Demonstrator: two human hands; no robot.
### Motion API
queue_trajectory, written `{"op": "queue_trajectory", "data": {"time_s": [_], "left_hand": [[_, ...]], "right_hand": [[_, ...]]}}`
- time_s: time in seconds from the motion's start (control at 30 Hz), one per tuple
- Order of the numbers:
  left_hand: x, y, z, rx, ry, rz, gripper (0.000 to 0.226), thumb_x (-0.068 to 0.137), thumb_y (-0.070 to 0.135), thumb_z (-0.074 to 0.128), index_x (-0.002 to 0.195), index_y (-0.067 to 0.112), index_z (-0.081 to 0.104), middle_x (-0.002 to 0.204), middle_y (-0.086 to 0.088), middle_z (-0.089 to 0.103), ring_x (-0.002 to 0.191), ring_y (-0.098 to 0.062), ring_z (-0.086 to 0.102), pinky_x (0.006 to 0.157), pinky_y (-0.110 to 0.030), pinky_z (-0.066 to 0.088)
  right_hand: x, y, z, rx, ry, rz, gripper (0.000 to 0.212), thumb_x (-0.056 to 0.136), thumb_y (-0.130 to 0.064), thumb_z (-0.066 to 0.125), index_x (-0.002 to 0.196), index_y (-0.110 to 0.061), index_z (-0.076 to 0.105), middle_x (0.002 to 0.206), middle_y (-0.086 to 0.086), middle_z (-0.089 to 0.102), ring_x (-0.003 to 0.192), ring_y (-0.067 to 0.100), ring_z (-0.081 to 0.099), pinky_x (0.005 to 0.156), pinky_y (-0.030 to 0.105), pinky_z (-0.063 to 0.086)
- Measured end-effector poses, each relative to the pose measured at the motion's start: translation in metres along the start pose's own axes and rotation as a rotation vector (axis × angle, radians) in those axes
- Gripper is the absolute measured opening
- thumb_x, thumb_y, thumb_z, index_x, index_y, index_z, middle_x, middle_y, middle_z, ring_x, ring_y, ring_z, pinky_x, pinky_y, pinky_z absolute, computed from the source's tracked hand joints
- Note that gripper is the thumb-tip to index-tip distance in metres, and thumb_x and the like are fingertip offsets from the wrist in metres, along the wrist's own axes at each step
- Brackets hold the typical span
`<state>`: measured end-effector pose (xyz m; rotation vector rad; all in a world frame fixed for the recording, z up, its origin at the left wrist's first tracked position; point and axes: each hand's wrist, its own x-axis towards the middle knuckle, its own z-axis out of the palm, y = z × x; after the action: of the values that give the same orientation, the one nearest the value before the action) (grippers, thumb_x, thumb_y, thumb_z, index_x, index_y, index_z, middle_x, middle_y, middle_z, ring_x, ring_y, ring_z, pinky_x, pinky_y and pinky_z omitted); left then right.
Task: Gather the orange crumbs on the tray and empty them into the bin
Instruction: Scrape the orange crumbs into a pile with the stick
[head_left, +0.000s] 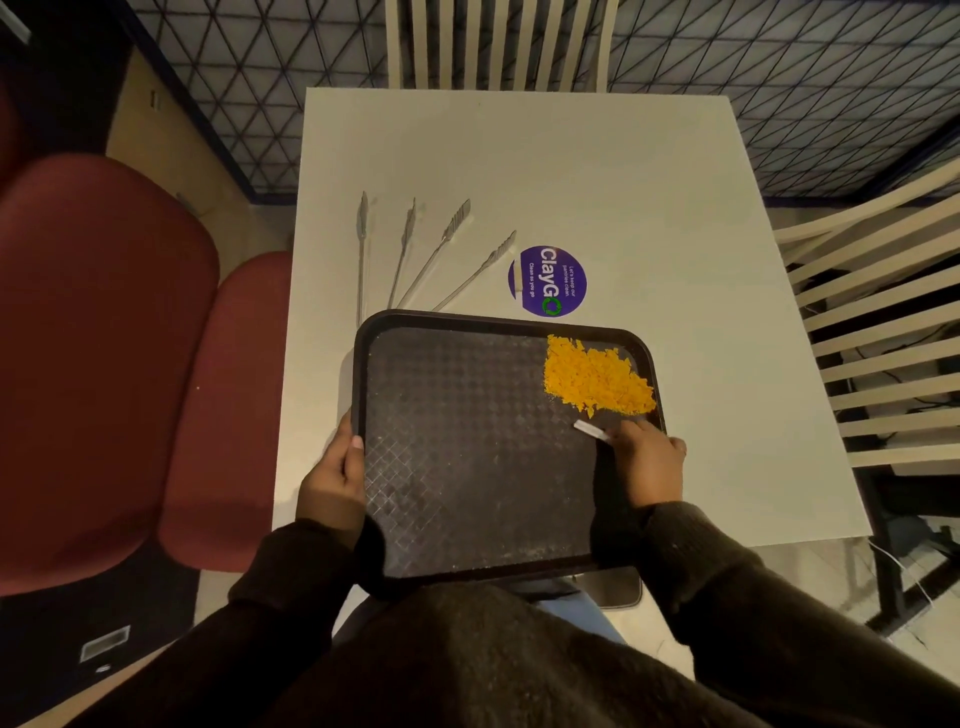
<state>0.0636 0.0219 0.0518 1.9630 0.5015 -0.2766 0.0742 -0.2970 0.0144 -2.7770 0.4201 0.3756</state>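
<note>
A dark textured tray (467, 467) lies on the near part of a white table (623, 182), its near edge hanging over the table's front. The orange crumbs (595, 376) are heaped in the tray's far right corner. My left hand (335, 480) grips the tray's left rim, thumb on top. My right hand (649, 465) rests at the tray's right side just below the heap and pinches a small flat white scraper (589, 429) whose tip points toward the crumbs. No bin is in view.
Two pairs of metal tongs (415, 254) lie on the table beyond the tray's far left corner. A round purple sticker (548, 280) sits behind the tray. Red upholstered seats (104, 364) stand at left, slatted wooden chairs (883, 338) at right and at the far side.
</note>
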Motion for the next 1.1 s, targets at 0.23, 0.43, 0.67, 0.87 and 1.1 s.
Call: {"op": "queue_trajectory", "data": {"time_s": [0.23, 0.43, 0.67, 0.87, 1.1], "left_hand": [[0.002, -0.003, -0.002, 0.046, -0.009, -0.003, 0.042, 0.098, 0.025, 0.029, 0.140, 0.023, 0.035, 0.139, -0.006, 0.049, 0.122, -0.019, 0.045, 0.100, -0.022, 0.029], [0.003, -0.005, -0.002, 0.090, -0.003, 0.028, 0.042, 0.098, 0.024, 0.030, 0.140, 0.024, 0.034, 0.141, -0.005, 0.046, 0.123, -0.017, 0.043, 0.099, -0.021, 0.026], [0.008, -0.011, -0.002, 0.092, -0.015, 0.024, 0.042, 0.098, 0.030, 0.027, 0.139, 0.027, 0.034, 0.137, -0.005, 0.050, 0.125, -0.027, 0.046, 0.099, -0.027, 0.031], [0.005, -0.029, 0.003, -0.012, -0.010, -0.058, 0.040, 0.097, 0.036, 0.029, 0.119, 0.015, 0.054, 0.109, -0.011, 0.063, 0.108, -0.032, 0.056, 0.098, -0.043, 0.044], [-0.013, -0.026, 0.014, -0.088, -0.014, -0.152, 0.025, 0.095, 0.030, 0.039, 0.108, 0.016, 0.055, 0.092, 0.004, 0.059, 0.092, -0.017, 0.052, 0.079, -0.027, 0.039]], "right_hand": [[0.002, -0.016, 0.014, 0.042, 0.040, -0.020, 0.012, 0.091, -0.010, 0.054, 0.095, -0.014, 0.065, 0.086, 0.004, 0.059, 0.089, 0.029, 0.057, 0.097, 0.051, 0.033], [0.040, -0.010, 0.011, 0.032, 0.057, 0.062, 0.016, 0.094, -0.014, 0.048, 0.095, -0.014, 0.064, 0.091, 0.009, 0.062, 0.087, 0.032, 0.056, 0.097, 0.049, 0.032], [0.010, -0.023, 0.002, 0.068, 0.049, 0.064, 0.016, 0.094, -0.013, 0.048, 0.099, -0.012, 0.064, 0.096, 0.009, 0.064, 0.094, 0.030, 0.056, 0.099, 0.051, 0.031], [-0.019, -0.029, 0.008, 0.057, 0.021, 0.079, 0.014, 0.092, -0.019, 0.051, 0.091, -0.010, 0.062, 0.090, 0.007, 0.060, 0.088, 0.027, 0.056, 0.099, 0.050, 0.032], [-0.013, -0.016, 0.018, 0.048, 0.054, 0.067, 0.019, 0.094, -0.022, 0.047, 0.095, -0.012, 0.063, 0.093, 0.008, 0.060, 0.090, 0.029, 0.057, 0.095, 0.048, 0.034]]}}
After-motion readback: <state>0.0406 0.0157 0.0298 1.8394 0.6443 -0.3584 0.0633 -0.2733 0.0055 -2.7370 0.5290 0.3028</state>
